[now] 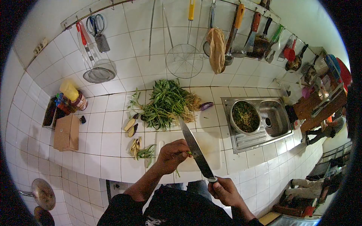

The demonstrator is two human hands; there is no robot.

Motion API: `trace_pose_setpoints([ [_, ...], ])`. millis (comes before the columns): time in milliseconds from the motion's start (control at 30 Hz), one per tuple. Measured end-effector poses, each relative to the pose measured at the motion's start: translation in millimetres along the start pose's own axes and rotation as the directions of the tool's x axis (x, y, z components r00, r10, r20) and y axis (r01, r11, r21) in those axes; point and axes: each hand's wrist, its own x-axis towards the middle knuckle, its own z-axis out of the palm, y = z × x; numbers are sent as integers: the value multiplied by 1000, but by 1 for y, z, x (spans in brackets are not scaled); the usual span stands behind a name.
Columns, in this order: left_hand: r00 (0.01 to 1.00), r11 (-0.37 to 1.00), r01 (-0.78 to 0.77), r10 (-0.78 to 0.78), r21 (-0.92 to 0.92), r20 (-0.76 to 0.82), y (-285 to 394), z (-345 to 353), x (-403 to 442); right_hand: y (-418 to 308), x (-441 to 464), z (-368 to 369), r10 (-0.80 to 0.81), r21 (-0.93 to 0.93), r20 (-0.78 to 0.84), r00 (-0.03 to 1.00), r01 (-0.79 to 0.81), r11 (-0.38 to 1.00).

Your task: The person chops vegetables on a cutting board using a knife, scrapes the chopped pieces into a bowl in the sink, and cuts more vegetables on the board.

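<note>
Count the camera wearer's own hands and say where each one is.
2. The left hand is beside the knife blade; the right hand grips the knife handle. Both show, though some fingers are hidden.

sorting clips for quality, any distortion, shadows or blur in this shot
Head view: strong fisheye bend, bowing the counter's front edge; black corners; soft shadows on the tiled wall; light sheen on the steel sink; the knife looks fairly crisp.
</note>
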Motion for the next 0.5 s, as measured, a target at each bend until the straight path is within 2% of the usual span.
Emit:
trace_pose_setpoints([
  [67, 1000, 1000, 4, -4, 13, -3, 1, 0, 1, 1, 0, -1, -26, 15, -11, 1000, 26, 1000],
  [167, 999, 997, -39, 41, 66, -24, 2, -1, 2, 5, -1, -5, 62, -39, 2, 998, -62, 997],
  [267, 1000, 985, 13, -14, 172, 3, 5, -5, 1, 3, 0, -1, 62, -32, 6, 998, -62, 998],
  [367, 1000, 995, 0, 0, 102, -4, 5, -6, 2, 0, 2, 2, 49, -6, -6, 999, -49, 999],
  [433, 995, 996, 94, -94, -3, 12, 2, -9, 0, 0, 1, 2, 64, -29, 8, 998, -64, 998],
  [467, 996, 996, 94, -94, -3, 12, -4, -9, -2, 1, 1, 1, 64, -29, 8, 998, -64, 998],
  [500, 987, 983, 159, -161, -89, -21, -12, -7, -4, 2, 2, 1, 84, -62, 10, 996, -83, 995],
])
